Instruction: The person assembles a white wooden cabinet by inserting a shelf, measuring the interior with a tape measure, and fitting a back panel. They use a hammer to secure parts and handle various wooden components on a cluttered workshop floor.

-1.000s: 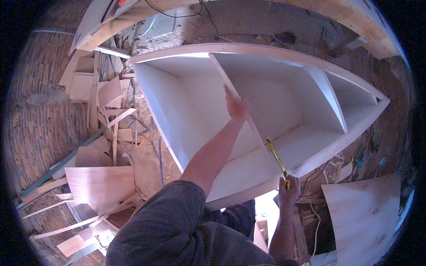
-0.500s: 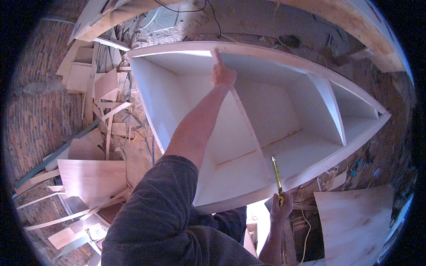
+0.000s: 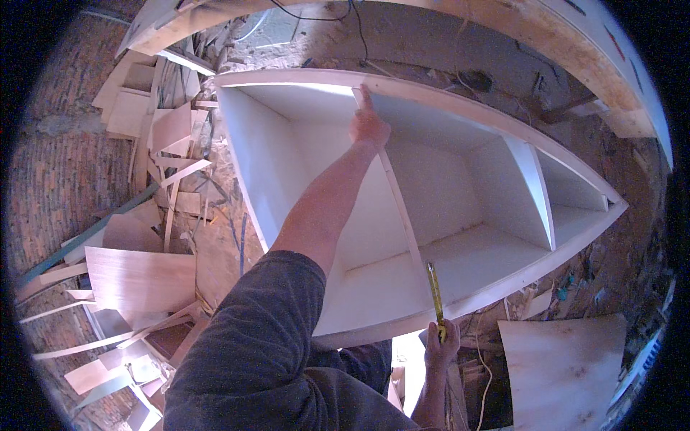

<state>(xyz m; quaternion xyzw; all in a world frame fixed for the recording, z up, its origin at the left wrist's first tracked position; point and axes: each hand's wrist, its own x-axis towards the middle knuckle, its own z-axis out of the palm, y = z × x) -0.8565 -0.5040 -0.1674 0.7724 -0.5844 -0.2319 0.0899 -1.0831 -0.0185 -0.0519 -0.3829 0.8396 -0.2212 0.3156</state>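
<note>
A white wooden cabinet (image 3: pixel 374 331) with an open face lies before me, split by upright panels into compartments. At the far end of its middle divider panel (image 3: pixel 399 194), my left hand (image 3: pixel 370 129) is closed over the panel edge. Its index finger stretches along the edge up to the far frame rail; the curled fingers are partly hidden. My right hand (image 3: pixel 441 346), by the near rail, is closed around a yellow tape measure (image 3: pixel 435 294). A short length of blade sticks out over the compartment just right of the divider.
Wood offcuts (image 3: pixel 140 276) and strips are heaped on the left. A large pale sheet (image 3: pixel 564 366) lies at lower right beside a thin cable (image 3: pixel 480 355). Beyond the cabinet runs a curved-looking wooden beam (image 3: pixel 431 16), with a black cord (image 3: pixel 361 36) near it.
The tape measure and my right hand have shifted slightly left, bringing the blade nearer the divider. My left hand stays at the divider's far end. The whole view has moved a little.
</note>
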